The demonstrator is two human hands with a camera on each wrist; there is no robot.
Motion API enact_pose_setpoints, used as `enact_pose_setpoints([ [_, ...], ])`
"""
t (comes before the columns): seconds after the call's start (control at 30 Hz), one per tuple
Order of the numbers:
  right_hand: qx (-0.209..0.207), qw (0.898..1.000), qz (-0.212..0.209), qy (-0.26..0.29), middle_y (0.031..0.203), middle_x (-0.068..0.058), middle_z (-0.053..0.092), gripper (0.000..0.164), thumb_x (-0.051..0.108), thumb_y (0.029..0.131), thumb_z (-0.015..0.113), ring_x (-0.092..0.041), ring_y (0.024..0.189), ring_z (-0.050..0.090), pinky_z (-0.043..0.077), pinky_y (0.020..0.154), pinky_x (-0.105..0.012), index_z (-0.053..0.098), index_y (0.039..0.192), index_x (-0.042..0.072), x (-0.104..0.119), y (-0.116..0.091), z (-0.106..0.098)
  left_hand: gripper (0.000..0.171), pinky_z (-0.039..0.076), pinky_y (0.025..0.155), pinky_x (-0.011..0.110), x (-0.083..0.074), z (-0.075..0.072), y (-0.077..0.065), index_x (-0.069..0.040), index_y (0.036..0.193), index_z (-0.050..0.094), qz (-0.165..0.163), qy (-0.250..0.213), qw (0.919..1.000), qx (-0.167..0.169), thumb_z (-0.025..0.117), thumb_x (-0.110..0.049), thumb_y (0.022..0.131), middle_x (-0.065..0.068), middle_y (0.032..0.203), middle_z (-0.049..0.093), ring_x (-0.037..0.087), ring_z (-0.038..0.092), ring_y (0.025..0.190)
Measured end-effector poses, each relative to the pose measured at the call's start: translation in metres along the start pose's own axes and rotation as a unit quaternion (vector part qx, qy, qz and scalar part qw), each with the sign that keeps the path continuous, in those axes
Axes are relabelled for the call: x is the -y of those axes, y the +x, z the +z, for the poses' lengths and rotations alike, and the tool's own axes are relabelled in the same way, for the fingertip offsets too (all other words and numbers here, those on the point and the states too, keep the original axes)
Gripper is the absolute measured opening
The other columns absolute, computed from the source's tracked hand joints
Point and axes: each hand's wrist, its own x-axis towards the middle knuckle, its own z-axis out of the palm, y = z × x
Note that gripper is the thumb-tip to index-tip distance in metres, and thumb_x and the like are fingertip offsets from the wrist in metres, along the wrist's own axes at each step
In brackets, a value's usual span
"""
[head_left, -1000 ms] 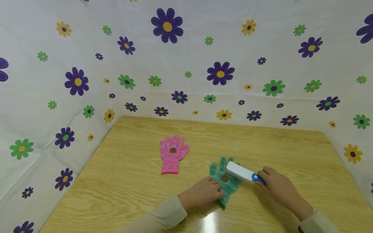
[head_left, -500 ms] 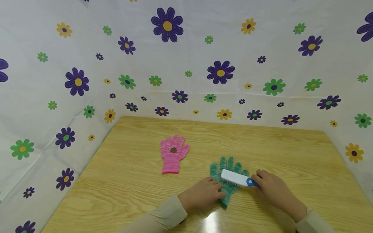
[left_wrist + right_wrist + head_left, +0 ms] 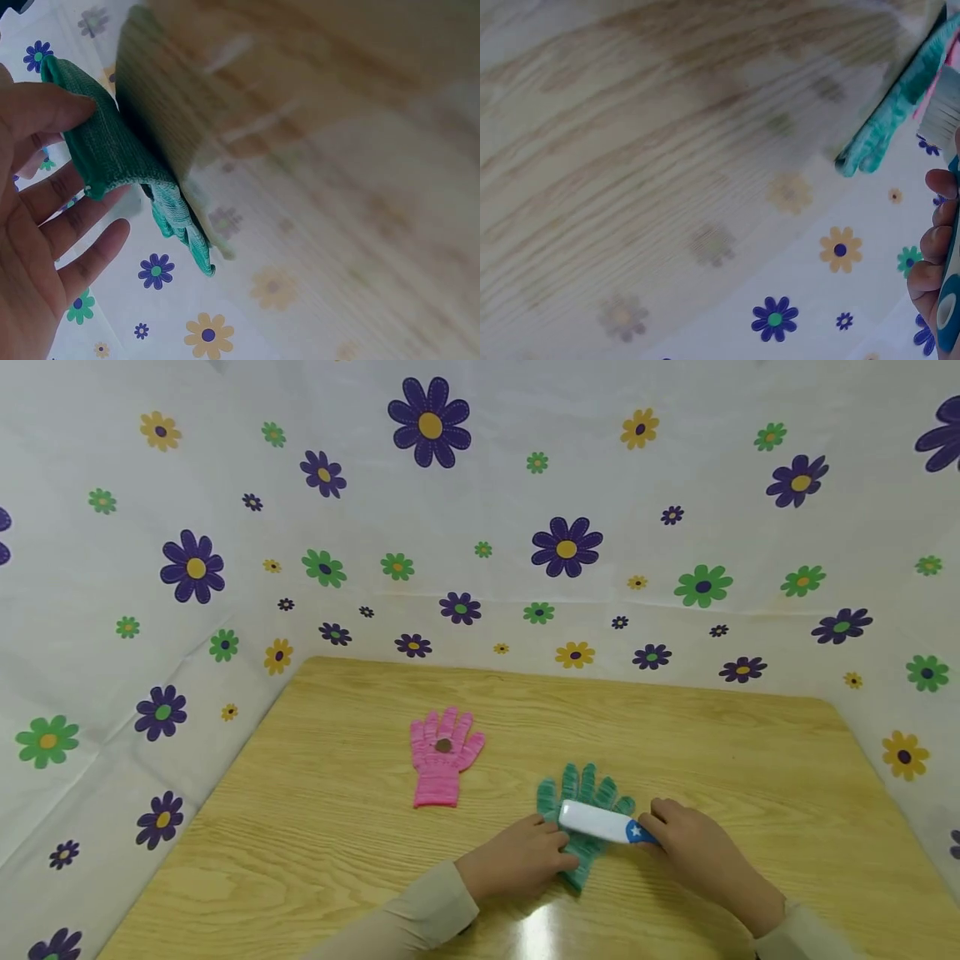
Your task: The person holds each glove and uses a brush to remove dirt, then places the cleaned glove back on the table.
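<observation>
Now I see the right hand (image 3: 693, 853) gripping a brush (image 3: 597, 822). The left hand (image 3: 516, 858), relaxed, touches the green glove (image 3: 588, 851).

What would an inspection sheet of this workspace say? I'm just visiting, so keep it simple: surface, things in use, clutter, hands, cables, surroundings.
Surface: yellowish wood-grain table, with a bright reflection.
Job's things: green knitted glove on the table; flat-backed white brush with a star-marked blue handle over it, contact unclear.
Clutter: pink knitted glove with a round brown spot, lying apart.
Hands: left hand holds the green glove's cuff; right hand grips the brush.
Cables: nothing seen.
Surroundings: white sheeting printed with purple, green and yellow flowers, behind and at both sides.
</observation>
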Motion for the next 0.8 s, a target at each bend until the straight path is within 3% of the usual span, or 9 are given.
enact_pose_setpoints([
  [0.1,0.007,1.0,-0.021,-0.011,0.078,0.003,0.05,0.03,0.022,0.067,0.082,-0.003,0.062,0.035,0.035,0.051,-0.017,0.062,0.086,0.012,0.005,0.003,0.0,0.012,0.041,0.07,0.019,0.0,0.0,-0.001,-0.033,0.096,0.065,0.0,-0.004,0.9999,0.011,0.055,-0.027,0.093,-0.013,0.084,0.06,0.002,0.056,0.08],
  [0.47,0.044,0.998,0.032,-0.031,0.075,0.004,0.044,0.026,0.022,0.072,0.079,-0.005,0.061,0.03,0.03,0.052,-0.019,0.063,0.091,0.013,-0.011,0.001,0.002,0.014,0.042,0.071,0.019,-0.001,-0.003,0.0,-0.034,0.094,0.066,0.0,0.006,1.0,0.007,0.055,-0.026,0.093,-0.014,0.084,0.06,0.002,0.056,0.077],
  [0.57,0.014,0.999,0.01,-0.05,0.074,0.003,0.046,0.029,0.022,0.069,0.081,-0.007,0.061,0.034,0.032,0.053,-0.022,0.062,0.088,0.013,-0.018,-0.001,0.005,0.014,0.042,0.07,0.019,0.0,-0.003,0.0,-0.035,0.094,0.066,-0.001,0.013,0.9999,0.004,0.054,-0.027,0.093,-0.015,0.086,0.061,0.001,0.057,0.078],
  [0.67,-0.038,0.996,-0.023,-0.076,0.075,-0.001,0.049,0.022,0.034,0.086,0.064,-0.014,0.065,0.041,0.036,0.056,-0.029,0.061,0.085,0.012,-0.026,-0.002,0.008,0.014,0.041,0.069,0.019,0.0,-0.003,0.0,-0.035,0.093,0.066,-0.002,0.014,0.9999,0.001,0.054,-0.028,0.093,-0.015,0.086,0.061,0.001,0.057,0.078],
  [0.73,-0.07,0.993,-0.035,-0.09,0.075,-0.003,0.05,0.04,0.044,0.096,0.041,-0.018,0.068,0.043,0.037,0.058,-0.034,0.061,0.083,0.012,-0.032,-0.002,0.009,0.014,0.04,0.067,0.018,0.0,-0.002,0.0,-0.036,0.092,0.066,-0.003,0.016,0.9999,-0.001,0.054,-0.028,0.093,-0.015,0.085,0.061,0.001,0.056,0.076],
  [0.8,-0.082,0.992,-0.031,-0.088,0.076,-0.003,0.05,0.061,0.048,0.098,0.014,-0.019,0.069,0.042,0.036,0.059,-0.035,0.06,0.082,0.012,-0.035,-0.002,0.007,0.014,0.039,0.066,0.018,0.0,-0.002,0.0,-0.036,0.093,0.066,-0.004,0.016,0.9999,0.001,0.054,-0.028,0.093,-0.015,0.085,0.061,0.001,0.055,0.076],
])
